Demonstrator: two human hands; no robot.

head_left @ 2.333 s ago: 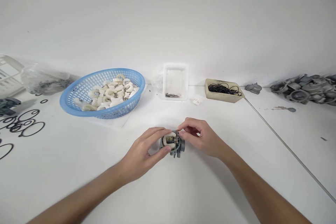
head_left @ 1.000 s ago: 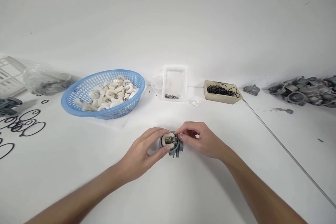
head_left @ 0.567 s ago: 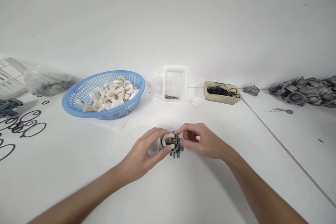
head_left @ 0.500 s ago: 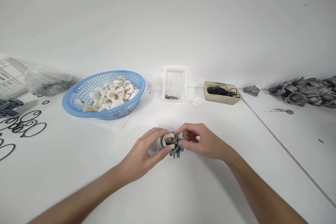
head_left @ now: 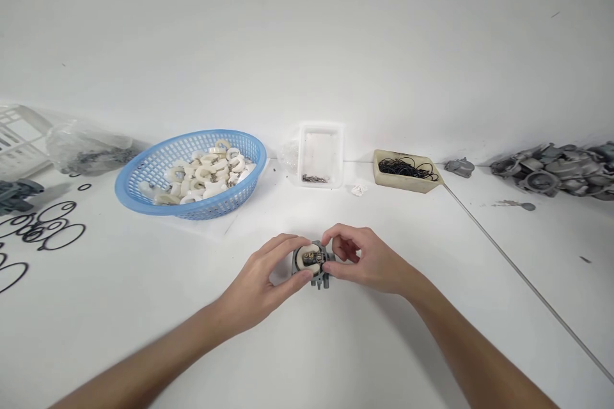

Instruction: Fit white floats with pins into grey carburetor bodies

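Note:
A grey carburetor body (head_left: pixel 327 282) rests on the table with its open bowl side up. Inside it lies a white C-shaped float (head_left: pixel 302 258), with small brass parts in the gap. My left hand (head_left: pixel 261 278) grips the carburetor from the left, fingers on the far rim and thumb on the near rim. From the right, my right hand (head_left: pixel 362 259) has its index fingertip and thumb against the carburetor's right side, by the float's hinge end. Whether a small pin is between those fingertips is too fine to make out.
Behind stand a blue basket (head_left: pixel 125 195) of white floats, a white tray (head_left: pixel 338 160) with small pins, and a cream tray (head_left: pixel 407 184) of black rubber rings. Loose rings (head_left: pixel 62 236) lie left. Grey metal bowls (head_left: pixel 551 169) are heaped right, beyond a thin rod (head_left: pixel 522 278).
My right hand has shifted slightly, its thumb now a little further left and lower on the carburetor. My left hand keeps its hold.

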